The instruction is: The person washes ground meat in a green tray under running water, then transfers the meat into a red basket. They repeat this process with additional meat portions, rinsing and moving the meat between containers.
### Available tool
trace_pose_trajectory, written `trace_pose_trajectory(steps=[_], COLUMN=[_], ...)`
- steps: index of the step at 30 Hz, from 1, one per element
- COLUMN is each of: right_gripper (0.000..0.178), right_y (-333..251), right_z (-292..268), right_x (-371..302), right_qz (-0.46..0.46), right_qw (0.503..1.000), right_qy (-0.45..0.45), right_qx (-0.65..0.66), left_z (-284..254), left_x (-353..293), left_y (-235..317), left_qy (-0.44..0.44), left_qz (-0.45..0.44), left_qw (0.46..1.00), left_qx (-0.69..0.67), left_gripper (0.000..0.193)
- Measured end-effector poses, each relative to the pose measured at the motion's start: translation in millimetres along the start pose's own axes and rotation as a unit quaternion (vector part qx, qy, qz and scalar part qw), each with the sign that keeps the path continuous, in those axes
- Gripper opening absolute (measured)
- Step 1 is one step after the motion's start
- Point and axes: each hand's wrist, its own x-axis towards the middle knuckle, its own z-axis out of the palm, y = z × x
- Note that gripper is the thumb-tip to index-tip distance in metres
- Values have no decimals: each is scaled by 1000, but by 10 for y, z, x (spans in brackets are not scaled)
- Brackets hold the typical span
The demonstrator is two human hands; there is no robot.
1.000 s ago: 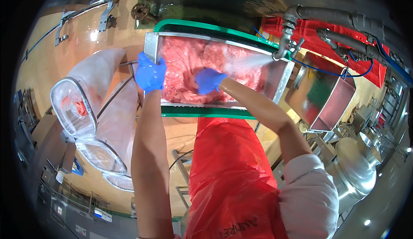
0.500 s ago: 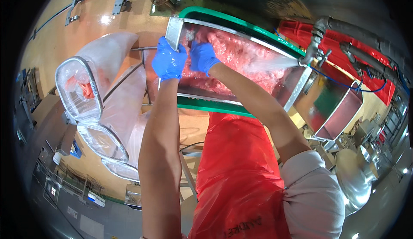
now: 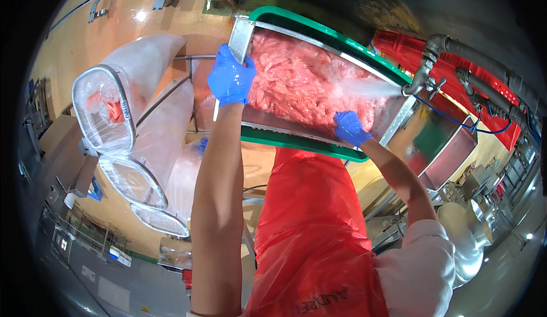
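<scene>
Rinsing seems in hand: the right hand, how its fingers are set unclear, touches meat in the metal tub; the left hand pinches the tub's left end in its fingers. Turning the meat calls for steady bracing under spray from the tap.

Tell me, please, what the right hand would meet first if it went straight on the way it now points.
The right hand would most likely meet the wet pink meat in the metal tub first; it seems right at the meat, though depth is unclear.
</scene>
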Motion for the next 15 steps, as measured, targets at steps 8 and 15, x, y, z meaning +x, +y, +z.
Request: trace_pose_trajectory(steps=[8,15], right_gripper=[24,29], right_y=[-216,-716], right_z=[331,-416], right_x=[1269,1431], right_qz=[139,100], right_qw=[986,981], right_qy=[43,-32], right_qx=[78,160], left_z=[55,53], left_x=[-29,-24], left_y=[32,27], left_qy=[24,6], left_qz=[-9,-19], left_qw=[1000,1000], left_qx=[8,24], left_gripper=[47,50])
